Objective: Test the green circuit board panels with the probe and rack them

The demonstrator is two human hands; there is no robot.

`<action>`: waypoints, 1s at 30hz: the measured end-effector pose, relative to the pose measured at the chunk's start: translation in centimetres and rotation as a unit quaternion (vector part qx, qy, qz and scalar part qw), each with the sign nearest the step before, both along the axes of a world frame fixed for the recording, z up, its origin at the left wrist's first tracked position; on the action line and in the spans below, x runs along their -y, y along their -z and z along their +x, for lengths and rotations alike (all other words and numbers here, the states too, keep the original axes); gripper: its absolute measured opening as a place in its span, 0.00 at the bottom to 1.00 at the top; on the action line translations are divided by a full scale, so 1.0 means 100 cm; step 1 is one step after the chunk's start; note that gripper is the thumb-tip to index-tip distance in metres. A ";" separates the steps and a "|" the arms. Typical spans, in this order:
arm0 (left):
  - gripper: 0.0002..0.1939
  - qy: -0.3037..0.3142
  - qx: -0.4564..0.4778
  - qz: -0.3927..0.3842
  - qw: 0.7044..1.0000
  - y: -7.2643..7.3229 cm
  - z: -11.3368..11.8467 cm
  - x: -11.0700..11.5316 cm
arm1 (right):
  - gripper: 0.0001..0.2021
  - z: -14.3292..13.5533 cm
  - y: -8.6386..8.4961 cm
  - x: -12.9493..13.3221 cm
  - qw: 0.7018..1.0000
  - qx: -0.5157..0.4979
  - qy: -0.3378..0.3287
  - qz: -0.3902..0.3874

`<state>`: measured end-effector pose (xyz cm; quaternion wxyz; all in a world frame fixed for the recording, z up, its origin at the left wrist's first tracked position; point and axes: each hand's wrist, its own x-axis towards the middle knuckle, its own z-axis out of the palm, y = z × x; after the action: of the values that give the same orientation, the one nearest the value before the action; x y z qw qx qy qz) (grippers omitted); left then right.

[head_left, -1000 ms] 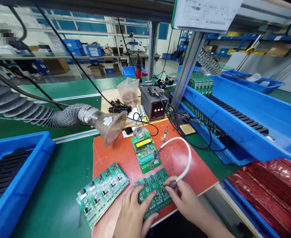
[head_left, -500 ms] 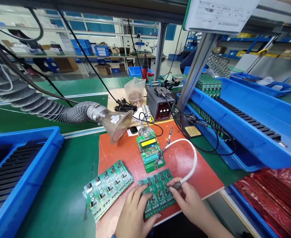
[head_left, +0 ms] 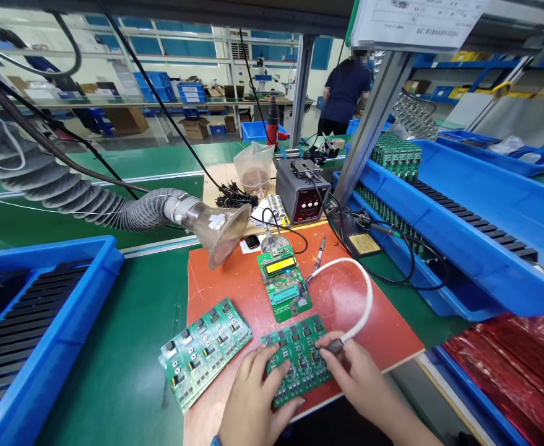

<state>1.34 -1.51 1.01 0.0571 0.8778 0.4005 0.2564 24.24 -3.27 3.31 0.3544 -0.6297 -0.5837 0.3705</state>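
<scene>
A green circuit board panel (head_left: 302, 362) lies on the red mat in front of me. My left hand (head_left: 257, 393) grips its left side, fingers over the top and thumb along the lower edge. My right hand (head_left: 348, 365) pinches the dark connector (head_left: 335, 345) on a white sleeved cable (head_left: 368, 291), holding it at the panel's right part; the contact point is hidden by the fingers. That cable curves up to a programmer board (head_left: 283, 282) with a lit yellow display. Left of my hands, another stack of panels (head_left: 207, 350) rests partly on the mat.
A fume extraction nozzle (head_left: 225, 232) hangs over the back left of the red mat (head_left: 387, 328). Behind stands a soldering station (head_left: 302, 192). Blue bins (head_left: 90, 272) flank the bench, the right one (head_left: 476, 198) holding boards. A person (head_left: 343, 93) stands in the background.
My hands keep nearly the same pose on the panel and connector. The view has shifted slightly. In the background, a person has come into clearer view beside the metal post.
</scene>
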 end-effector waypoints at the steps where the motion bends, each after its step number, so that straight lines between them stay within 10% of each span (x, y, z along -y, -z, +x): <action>1: 0.27 -0.001 0.004 -0.003 1.000 0.000 0.000 0.000 | 0.11 0.000 -0.001 0.000 1.000 0.002 0.001 0.001; 30: 0.31 -0.021 0.073 -0.037 0.996 -0.013 0.009 0.002 | 0.14 0.008 0.008 0.000 1.000 -0.015 0.003 0.011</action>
<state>2.22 -1.73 2.33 0.1133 0.8453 0.4231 0.3059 25.03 -3.32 2.47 0.3706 -0.6221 -0.5805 0.3724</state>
